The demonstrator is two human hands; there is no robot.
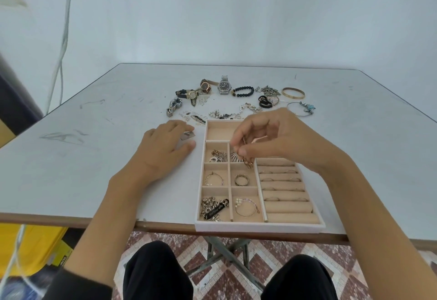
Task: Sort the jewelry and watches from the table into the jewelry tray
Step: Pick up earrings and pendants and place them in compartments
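The beige jewelry tray (pixel 260 226) sits at the table's near edge, its small compartments holding chains, rings and hoop bracelets, with ring rolls on its right side. My right hand (pixel 272 139) hovers over the tray's upper compartments, fingers pinched on a gold chain (pixel 248 161) that dangles into the tray. My left hand (pixel 165 148) rests flat on the table left of the tray, over a small dark piece (pixel 188 136). Beyond the tray lie watches (pixel 224 85), a black bead bracelet (pixel 243 91), a gold bangle (pixel 293 93) and loose chains.
The grey table (pixel 94 158) has scuff marks at the left. A white cable (pixel 62 46) hangs by the wall at the left. Yellow boxes (pixel 35 245) stand on the floor below. My knees are under the table's near edge.
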